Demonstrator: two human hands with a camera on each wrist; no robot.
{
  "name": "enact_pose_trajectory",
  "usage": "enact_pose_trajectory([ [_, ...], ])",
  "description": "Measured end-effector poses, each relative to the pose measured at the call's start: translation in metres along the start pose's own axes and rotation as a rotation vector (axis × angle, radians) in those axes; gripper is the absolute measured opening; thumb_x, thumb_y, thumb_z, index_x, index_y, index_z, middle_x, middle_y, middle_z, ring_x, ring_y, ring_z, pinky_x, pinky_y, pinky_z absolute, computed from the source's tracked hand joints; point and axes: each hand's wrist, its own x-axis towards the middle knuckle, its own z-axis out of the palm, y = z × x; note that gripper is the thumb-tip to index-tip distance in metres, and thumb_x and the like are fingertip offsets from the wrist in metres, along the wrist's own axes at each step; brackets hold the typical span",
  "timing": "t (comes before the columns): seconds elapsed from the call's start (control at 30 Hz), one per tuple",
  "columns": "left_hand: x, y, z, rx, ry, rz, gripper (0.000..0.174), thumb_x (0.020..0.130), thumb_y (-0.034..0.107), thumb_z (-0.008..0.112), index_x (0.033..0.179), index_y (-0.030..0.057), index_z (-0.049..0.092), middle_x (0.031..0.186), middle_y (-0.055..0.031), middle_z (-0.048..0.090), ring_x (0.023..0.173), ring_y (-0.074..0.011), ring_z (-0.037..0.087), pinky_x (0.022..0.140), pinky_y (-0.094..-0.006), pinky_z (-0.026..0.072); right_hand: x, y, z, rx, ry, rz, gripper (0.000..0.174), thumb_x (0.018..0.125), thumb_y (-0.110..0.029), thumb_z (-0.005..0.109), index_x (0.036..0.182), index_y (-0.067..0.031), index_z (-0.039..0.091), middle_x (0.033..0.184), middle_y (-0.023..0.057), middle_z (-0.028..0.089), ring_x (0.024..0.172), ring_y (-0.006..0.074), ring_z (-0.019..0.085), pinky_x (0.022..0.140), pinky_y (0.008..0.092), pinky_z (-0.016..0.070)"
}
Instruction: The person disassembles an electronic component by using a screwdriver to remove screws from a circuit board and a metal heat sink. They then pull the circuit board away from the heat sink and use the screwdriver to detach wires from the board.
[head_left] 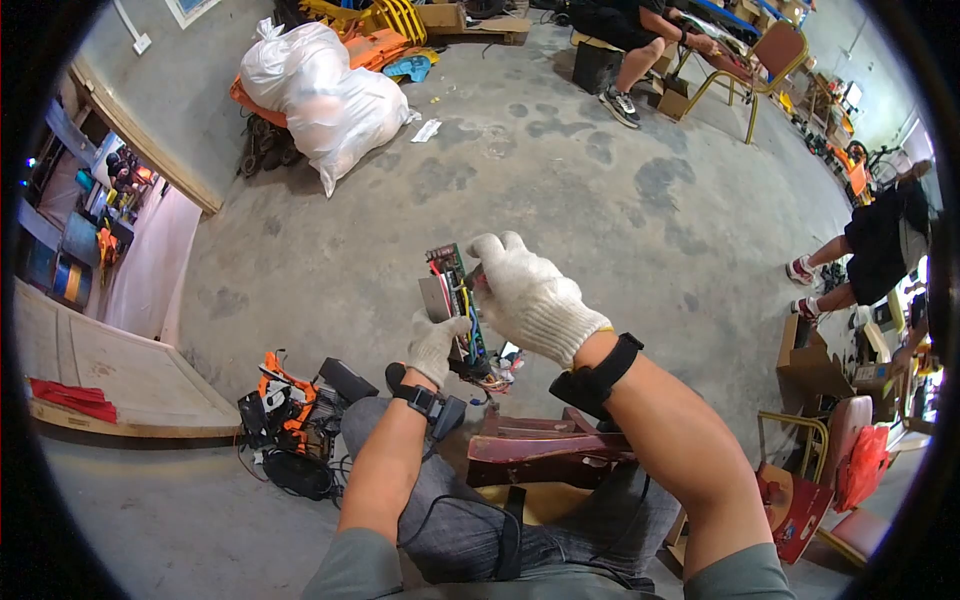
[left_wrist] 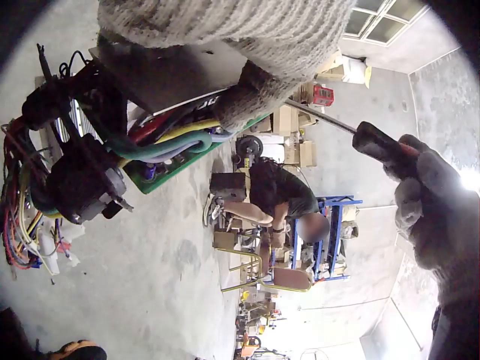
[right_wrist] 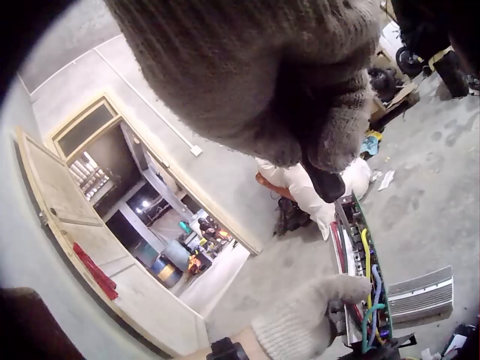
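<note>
My gloved left hand (head_left: 432,345) (left_wrist: 247,37) (right_wrist: 304,319) grips a long circuit board (head_left: 462,300) (left_wrist: 176,169) (right_wrist: 358,225) by its lower part, with yellow, green and blue wires along it. A grey metal plate (head_left: 434,298) stands against its left side. In the right wrist view a finned metal piece (right_wrist: 421,296) shows beside the board. My gloved right hand (head_left: 530,295) (left_wrist: 435,202) (right_wrist: 262,82) holds a screwdriver (left_wrist: 379,144) (right_wrist: 324,182) by its dark handle, the shaft directed at the board; the glove hides where its tip is.
Loose wire ends (head_left: 492,378) hang below the board. A dark red wooden stool (head_left: 540,455) stands between my legs. Orange and black machine parts (head_left: 290,400) lie at lower left, white bags (head_left: 330,110) at upper left. One person sits near a chair (head_left: 775,55); another stands at right.
</note>
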Motion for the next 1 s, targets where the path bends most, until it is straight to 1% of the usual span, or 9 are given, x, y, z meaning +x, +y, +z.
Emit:
enact_pose_trajectory([
  [0.17,0.004,-0.005,0.0,0.002,0.017,0.012,0.033,0.082,0.012,0.081,0.111,-0.0026,0.075,0.09,-0.0097,0.076,0.07,-0.0193,0.073,0.062,-0.0337,0.0583,0.004,0.008,0.003,0.038,0.001,0.053,0.047,0.103,-0.028,0.068,0.142,-0.0048,0.055,0.132,0.0252,0.066,0.114,0.0442,0.072,0.098,0.0506,0.0593],
  [0.23,0.007,-0.009,-0.001,0.001,0.019,0.005,0.034,0.081,0.011,0.08,0.112,-0.0028,0.075,0.09,-0.0101,0.076,0.071,-0.0197,0.073,0.063,-0.034,0.0587,0.003,0.01,0.007,0.066,0.051,0.051,0.049,0.102,-0.029,0.069,0.142,-0.0052,0.055,0.128,0.0246,0.067,0.114,0.0438,0.072,0.096,0.0507,0.0596],
  [0.3,0.007,-0.007,0.0,0.063,0.052,-0.001,0.036,0.081,0.009,0.079,0.114,-0.0031,0.074,0.092,-0.0104,0.076,0.072,-0.0203,0.073,0.064,-0.0344,0.0593,0.0,0.004,0.003,0.054,0.057,0.056,0.049,0.101,-0.029,0.069,0.142,-0.0051,0.055,0.129,0.0247,0.066,0.114,0.0438,0.072,0.096,0.0508,0.0598],
  [0.43,0.004,-0.004,0.001,0.038,0.05,0.001,0.038,0.081,0.009,0.081,0.116,-0.0033,0.073,0.093,-0.0107,0.076,0.073,-0.0206,0.073,0.065,-0.0348,0.0594,-0.002,0.002,0.003,0.023,0.083,0.031,0.052,0.098,-0.027,0.07,0.142,-0.0046,0.054,0.131,0.0252,0.063,0.113,0.0437,0.072,0.096,0.0513,0.0602],
  [0.6,0.013,-0.013,-0.001,0.041,0.057,-0.001,0.041,0.081,0.013,0.087,0.116,-0.0033,0.072,0.094,-0.0111,0.076,0.073,-0.0205,0.073,0.064,-0.035,0.0597,0.0,0.005,0.004,0.026,0.052,0.007,0.048,0.1,-0.024,0.069,0.142,-0.0045,0.055,0.133,0.0254,0.062,0.113,0.0446,0.072,0.096,0.0514,0.0602],
  [0.67,0.012,-0.014,-0.001,0.037,0.05,-0.015,0.04,0.081,0.011,0.086,0.116,-0.0033,0.072,0.093,-0.0113,0.076,0.072,-0.0205,0.074,0.063,-0.0351,0.0598,0.001,0.007,0.005,0.016,0.064,-0.015,0.047,0.101,-0.024,0.068,0.141,-0.0045,0.055,0.132,0.0251,0.063,0.114,0.0447,0.071,0.096,0.0513,0.0601],
  [0.73,0.008,-0.007,0.0,0.033,0.042,-0.029,0.039,0.08,0.01,0.084,0.115,-0.0033,0.072,0.093,-0.0115,0.076,0.072,-0.0205,0.074,0.063,-0.0352,0.06,0.003,0.008,0.003,0.05,0.023,0.034,0.045,0.102,-0.024,0.068,0.14,-0.0042,0.055,0.129,0.0247,0.065,0.114,0.0449,0.071,0.096,0.0508,0.0597],
  [0.9,0.002,0.001,0.002,0.032,0.031,-0.03,0.037,0.08,0.006,0.079,0.115,-0.0041,0.072,0.093,-0.012,0.076,0.071,-0.0211,0.074,0.061,-0.0343,0.0598,0.002,0.009,0.004,0.05,0.056,0.046,0.048,0.101,-0.027,0.069,0.141,-0.0044,0.056,0.127,0.0249,0.066,0.111,0.0447,0.072,0.095,0.0508,0.0599],
  [1.0,0.008,-0.007,0.0,0.033,0.033,-0.023,0.037,0.082,0.009,0.081,0.116,-0.0039,0.073,0.093,-0.0115,0.076,0.072,-0.0204,0.074,0.061,-0.0339,0.0591,-0.003,0.001,0.0,0.03,0.072,0.04,0.05,0.1,-0.028,0.07,0.142,-0.0045,0.056,0.128,0.0255,0.065,0.11,0.0448,0.073,0.095,0.0512,0.0602],
])
